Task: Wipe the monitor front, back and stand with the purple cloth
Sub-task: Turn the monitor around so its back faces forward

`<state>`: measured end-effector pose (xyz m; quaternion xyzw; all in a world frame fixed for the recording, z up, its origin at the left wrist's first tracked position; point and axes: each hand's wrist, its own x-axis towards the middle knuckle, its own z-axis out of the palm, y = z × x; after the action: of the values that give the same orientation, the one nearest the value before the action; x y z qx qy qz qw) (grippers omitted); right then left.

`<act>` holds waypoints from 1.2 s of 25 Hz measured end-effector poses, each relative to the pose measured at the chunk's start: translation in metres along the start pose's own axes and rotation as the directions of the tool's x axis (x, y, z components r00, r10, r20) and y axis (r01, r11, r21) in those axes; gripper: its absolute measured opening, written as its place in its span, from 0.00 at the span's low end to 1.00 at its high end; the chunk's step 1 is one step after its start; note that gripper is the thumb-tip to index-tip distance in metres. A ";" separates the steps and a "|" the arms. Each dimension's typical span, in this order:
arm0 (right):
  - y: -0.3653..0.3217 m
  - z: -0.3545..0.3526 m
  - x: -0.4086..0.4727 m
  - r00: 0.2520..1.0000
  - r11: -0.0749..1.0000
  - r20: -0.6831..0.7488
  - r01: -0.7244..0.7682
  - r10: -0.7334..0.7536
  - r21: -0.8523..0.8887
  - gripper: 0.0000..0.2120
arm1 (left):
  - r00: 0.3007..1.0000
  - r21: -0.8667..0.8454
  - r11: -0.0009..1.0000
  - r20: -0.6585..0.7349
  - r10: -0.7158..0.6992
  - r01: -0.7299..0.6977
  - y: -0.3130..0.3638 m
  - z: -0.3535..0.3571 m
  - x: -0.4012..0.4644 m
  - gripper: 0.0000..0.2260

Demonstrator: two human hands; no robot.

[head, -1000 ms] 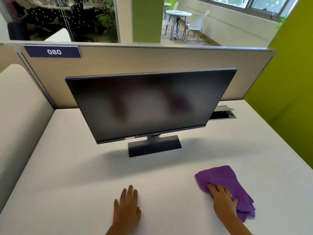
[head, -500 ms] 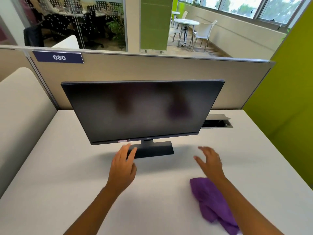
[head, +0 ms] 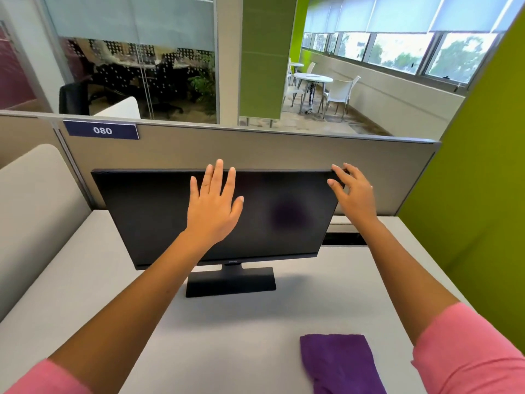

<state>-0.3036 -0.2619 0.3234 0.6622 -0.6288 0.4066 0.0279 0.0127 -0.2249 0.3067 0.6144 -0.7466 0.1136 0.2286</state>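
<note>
A black monitor [head: 147, 217] with a dark screen stands on its flat black stand [head: 241, 281] in the middle of the white desk [head: 85, 280]. The purple cloth [head: 341, 362] lies loose on the desk at the front right, held by neither hand. My left hand [head: 213, 206] is raised in front of the upper middle of the screen, fingers straight and spread, fingertips at the top edge. My right hand [head: 352, 191] is at the monitor's top right corner with relaxed, spread fingers; whether it touches the corner is unclear.
A beige partition [head: 255, 149] with a blue "080" label [head: 102, 130] runs close behind the monitor. A cable hatch [head: 345, 237] opens in the desk behind the monitor's right side. A green wall [head: 477, 194] borders the right, a cream panel [head: 34, 200] the left.
My right hand left the purple cloth on the desk. Both hands rose from near the stand to the monitor's top edge, and the view tilted up.
</note>
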 end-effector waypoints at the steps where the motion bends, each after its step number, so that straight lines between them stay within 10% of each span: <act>1: 0.003 0.000 0.001 1.000 1.000 0.017 0.026 -0.027 0.003 0.18 | 1.000 0.002 1.000 0.020 -0.020 0.020 0.004 0.002 0.002 0.28; 12: -0.008 -0.018 -0.023 0.995 0.974 -0.094 -0.009 0.031 0.228 0.12 | 0.993 0.032 0.999 0.109 -0.036 0.033 0.005 -0.008 0.004 0.27; 30: -0.053 -0.069 -0.094 0.957 0.926 0.003 0.279 -0.289 0.254 0.08 | 0.971 -0.012 1.000 0.240 -0.014 0.017 -0.011 -0.022 0.006 0.27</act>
<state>-0.2817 -0.1367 0.3407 0.7525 -0.4703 0.4609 -0.0103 0.0271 -0.2225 0.3270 0.6279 -0.7646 0.0318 0.1420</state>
